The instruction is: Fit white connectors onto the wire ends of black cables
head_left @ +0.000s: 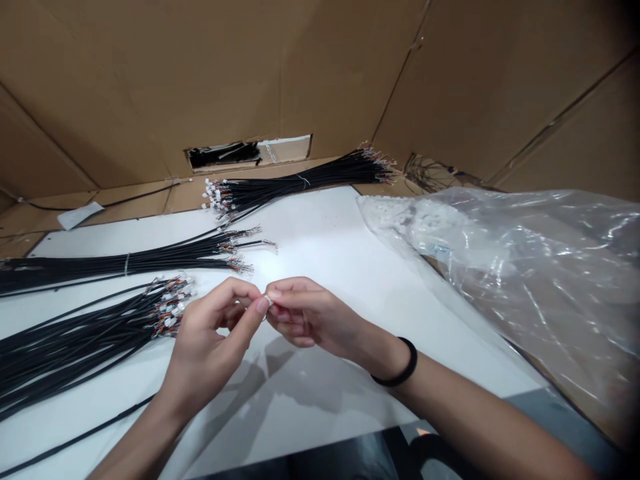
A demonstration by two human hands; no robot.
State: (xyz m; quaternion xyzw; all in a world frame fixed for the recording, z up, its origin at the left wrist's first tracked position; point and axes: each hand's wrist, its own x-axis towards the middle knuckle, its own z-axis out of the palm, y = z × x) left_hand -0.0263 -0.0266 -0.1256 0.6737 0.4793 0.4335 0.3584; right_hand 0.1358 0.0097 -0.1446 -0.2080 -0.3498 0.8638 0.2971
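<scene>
My left hand (210, 340) and my right hand (313, 313) meet over the white board, fingertips pinched together. Between them a small white connector (269, 301) shows, mostly covered by the thumbs and fingers. A thin wire seems to hang just below the pinch. One black cable (85, 437) runs from the lower left and passes out of sight behind my left forearm; whether it reaches the connector is hidden. Beside my left hand lies a bundle of black cables (95, 333) with white connectors (173, 310) on its ends.
A tied cable bundle (170, 260) with bare coloured wire ends lies at left. Another bundle (305, 179) lies along the back. A clear plastic bag (540, 267) holding white pieces (425, 220) covers the right side. Cardboard walls (240, 73) enclose the white board (345, 233).
</scene>
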